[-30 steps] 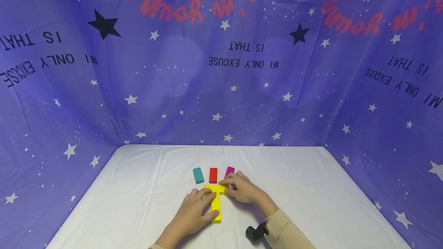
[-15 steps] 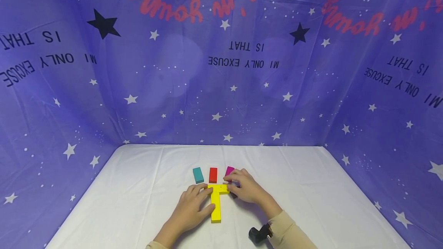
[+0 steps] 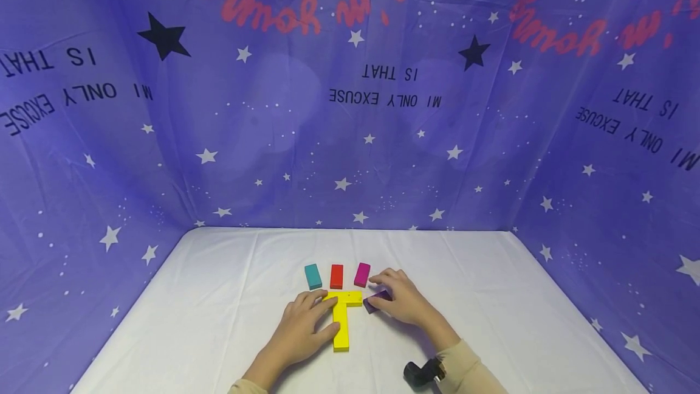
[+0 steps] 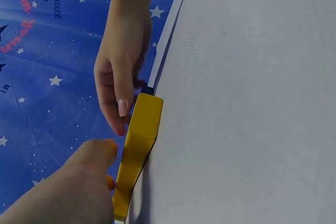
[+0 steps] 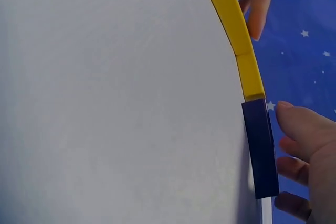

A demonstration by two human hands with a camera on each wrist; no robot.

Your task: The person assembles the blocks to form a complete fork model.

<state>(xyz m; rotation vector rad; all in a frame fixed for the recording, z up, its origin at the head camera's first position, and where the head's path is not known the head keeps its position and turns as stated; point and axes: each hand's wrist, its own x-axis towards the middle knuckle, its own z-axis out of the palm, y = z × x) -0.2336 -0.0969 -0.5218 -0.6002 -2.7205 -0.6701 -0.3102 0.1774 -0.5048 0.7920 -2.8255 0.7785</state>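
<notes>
Two yellow blocks (image 3: 341,327) form a T on the table. My left hand (image 3: 301,328) has its fingertips over the crossbar's left end and its thumb at the stem's left side; in the left wrist view the yellow block (image 4: 138,140) lies beside that hand. A dark purple block (image 3: 377,301) lies at a slant by the crossbar's right end. Over it hovers my right hand (image 3: 404,297), fingers loosely bent. In the right wrist view, the thumb stands apart from the purple block (image 5: 260,148), and some fingertips are close to its edge.
Beyond the T, a teal block (image 3: 313,276), a red block (image 3: 336,276) and a magenta block (image 3: 362,275) lie in a row. A black device (image 3: 421,376) sits at the right wrist. Starry purple cloth (image 3: 350,157) surrounds the white table (image 3: 229,284).
My right hand has moved right, off the crossbar's right end, uncovering the dark purple and magenta blocks. The left hand has shifted slightly left, its thumb back to the stem's edge.
</notes>
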